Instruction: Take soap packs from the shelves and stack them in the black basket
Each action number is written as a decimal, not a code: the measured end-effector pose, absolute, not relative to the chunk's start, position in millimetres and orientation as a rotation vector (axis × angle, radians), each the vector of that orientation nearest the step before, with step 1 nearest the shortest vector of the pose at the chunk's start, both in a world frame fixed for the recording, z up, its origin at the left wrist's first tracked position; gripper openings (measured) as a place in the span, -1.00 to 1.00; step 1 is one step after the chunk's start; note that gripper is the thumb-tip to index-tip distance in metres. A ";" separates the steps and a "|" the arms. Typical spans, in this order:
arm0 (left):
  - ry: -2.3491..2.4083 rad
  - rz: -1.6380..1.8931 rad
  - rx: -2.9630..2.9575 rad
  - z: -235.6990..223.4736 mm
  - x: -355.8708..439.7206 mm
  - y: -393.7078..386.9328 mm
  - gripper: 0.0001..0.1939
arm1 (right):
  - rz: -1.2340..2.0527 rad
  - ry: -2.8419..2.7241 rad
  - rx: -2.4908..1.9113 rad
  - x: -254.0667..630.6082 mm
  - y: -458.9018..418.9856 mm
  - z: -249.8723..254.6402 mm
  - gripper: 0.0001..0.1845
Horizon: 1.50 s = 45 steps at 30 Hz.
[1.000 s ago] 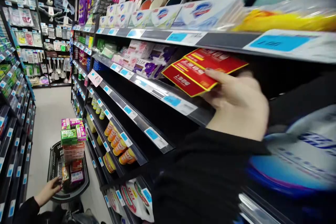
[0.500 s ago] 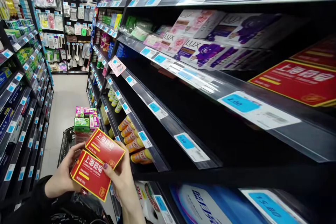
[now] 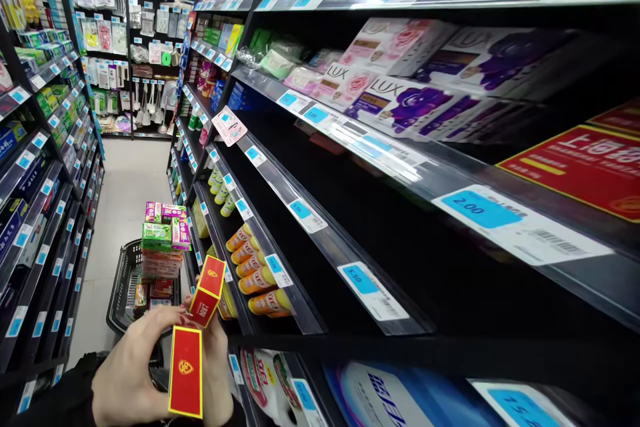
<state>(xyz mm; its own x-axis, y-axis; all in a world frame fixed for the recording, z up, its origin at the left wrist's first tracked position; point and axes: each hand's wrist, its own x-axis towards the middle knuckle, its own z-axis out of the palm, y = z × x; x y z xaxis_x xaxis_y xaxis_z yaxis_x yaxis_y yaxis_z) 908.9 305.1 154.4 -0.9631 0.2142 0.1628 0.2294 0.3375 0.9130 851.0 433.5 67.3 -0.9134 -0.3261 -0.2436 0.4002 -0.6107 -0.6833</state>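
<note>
Low at the left of the view I hold two red soap boxes with yellow edging. My left hand grips the nearer red box, which stands on end with its narrow face toward me. My right hand is mostly hidden behind the boxes; its fingers close on the second red box, tilted and a little higher. More of the same red boxes lie on the shelf at the right, above a 2.00 price label.
A black basket stacked with green, pink and red boxes stands on the aisle floor ahead. Dark shelves line both sides; Lux soap boxes and orange tubes sit on the right-hand shelves. Hanging goods fill the far wall.
A second ago my right hand was up at the right shelf with the red boxes. Both hands now hold them low at the left, turned from flat faces to narrow ends.
</note>
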 end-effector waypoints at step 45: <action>-2.430 -1.558 -0.163 123.4 924.1 297.9 -0.30 | -2.437 1.501 -0.211 876.0 439.4 101.3 -0.62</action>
